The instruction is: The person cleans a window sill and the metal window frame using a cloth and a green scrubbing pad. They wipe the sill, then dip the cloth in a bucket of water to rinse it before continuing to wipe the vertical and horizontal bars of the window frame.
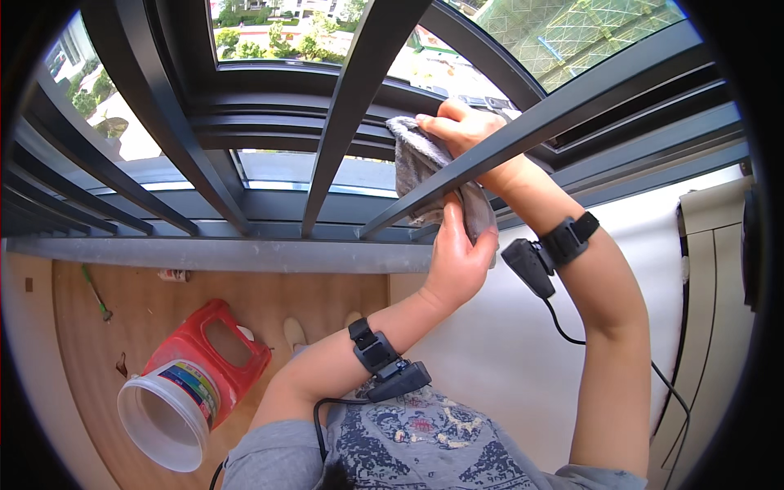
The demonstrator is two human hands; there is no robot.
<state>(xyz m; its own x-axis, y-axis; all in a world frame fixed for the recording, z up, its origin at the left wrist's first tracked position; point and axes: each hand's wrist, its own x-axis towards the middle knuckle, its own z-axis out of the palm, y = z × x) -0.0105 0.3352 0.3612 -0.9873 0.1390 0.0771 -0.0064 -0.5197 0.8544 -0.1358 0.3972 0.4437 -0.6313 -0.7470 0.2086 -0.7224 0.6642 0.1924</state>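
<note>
A grey cloth [422,165] hangs between both hands at the dark metal window bars [352,92]. My right hand [468,125] reaches behind a slanting bar and grips the cloth's upper end beside the window frame [294,119]. Lower down, my left hand [456,254] holds the cloth's lower part, with the thumb on one side and fingers on the other; some fingertips are hidden by the bar and the fabric. The slanting bar passes in front of the middle of the cloth.
Below the ledge [214,254], a white plastic bucket [165,416] stands by a red plastic stool [214,355] on the wooden floor. A green-handled tool [95,294] and a small can [174,275] lie further left. Cables hang from the straps on both forearms.
</note>
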